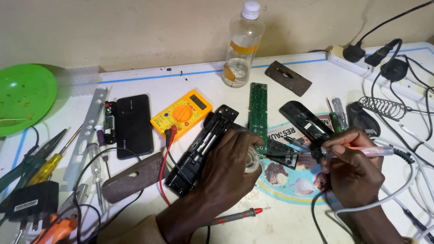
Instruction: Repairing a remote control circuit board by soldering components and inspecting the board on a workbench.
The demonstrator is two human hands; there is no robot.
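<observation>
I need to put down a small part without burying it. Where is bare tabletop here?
Bare patches: between the plastic bottle and the green bowl, above the black phone; and the near edge around the red-tipped probe. Crowded: the left edge with pliers and screwdrivers, and the right side under cables.

— I see little free room on the worktop [289, 226]. Bare patches lie along its near edge, around the red-tipped probe [237, 217], and at the far edge left of the plastic bottle [242, 43].

— And the sides?

— The left edge is blocked by pliers [27, 162], screwdrivers [54, 158] and a metal bracket [88, 126]. The right corner is tangled in white and black cables [407, 117].
</observation>
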